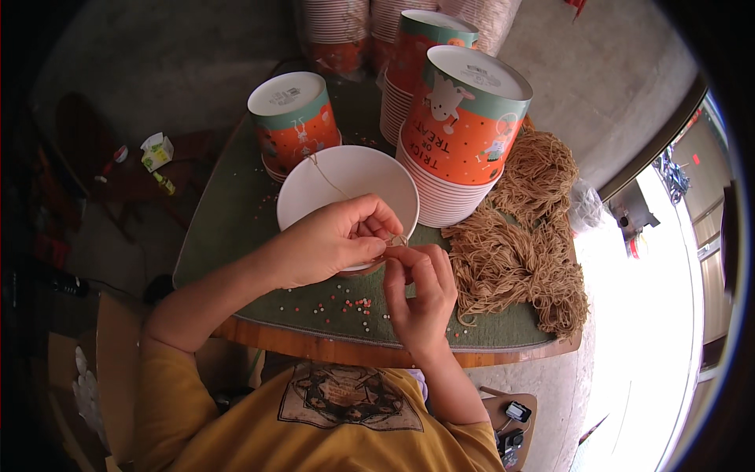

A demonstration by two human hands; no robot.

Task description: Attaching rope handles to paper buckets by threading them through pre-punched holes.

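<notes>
A paper bucket (303, 197) stands mouth up near the table's front edge, its white inside showing. From its far rim a thin tan cord (330, 181) runs over the opening to my left hand (326, 240), whose fingers are closed on it above the near rim. My right hand (422, 295) pinches at a small loop of the same cord, just outside that rim. Fingers partly hide the cord there; whether it is knotted, I cannot tell. Right of the hands lies a big heap of tan cords (503, 267). Small red and white dots (360, 305) are scattered in front of the bucket.
Upside-down orange and green buckets stand in a tall stack (464, 134), another stack (399, 67) behind it, and a shorter one (295, 122) at left. The green table top (228, 228) has a wooden edge. A cardboard box (118, 370) sits lower left.
</notes>
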